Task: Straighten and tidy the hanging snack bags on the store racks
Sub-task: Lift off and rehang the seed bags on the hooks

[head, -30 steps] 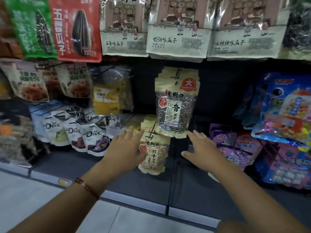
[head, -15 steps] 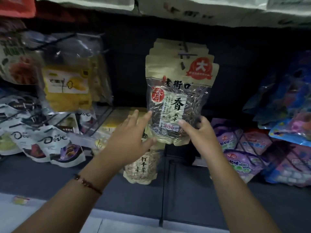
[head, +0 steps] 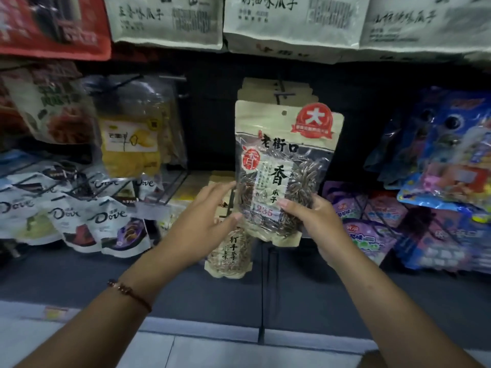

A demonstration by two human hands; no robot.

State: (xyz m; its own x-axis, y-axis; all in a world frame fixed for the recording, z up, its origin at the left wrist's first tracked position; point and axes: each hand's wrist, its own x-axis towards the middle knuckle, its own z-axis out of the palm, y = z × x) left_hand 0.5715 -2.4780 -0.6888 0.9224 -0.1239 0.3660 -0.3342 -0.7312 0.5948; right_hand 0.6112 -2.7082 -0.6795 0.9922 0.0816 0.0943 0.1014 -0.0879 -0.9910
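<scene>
Sunflower seed bag (head: 285, 166), kraft top w/ red badge, sits frame centre, front of a stack of same bags on a peg (head: 282, 92) at 12 o'clock. Right hand (head: 316, 224) at bag's 5 o'clock grips its lower right corner, thumb across the front, fingers behind. Left hand (head: 204, 221) at bag's 8 o'clock, fingers spread loose, tips touching the left edge, not clamped. Beaded bracelet (head: 128, 294) on left wrist. Second seed bag (head: 231, 257) lower, at 6 o'clock. Dove packets (head: 79, 216) at 9 o'clock.
</scene>
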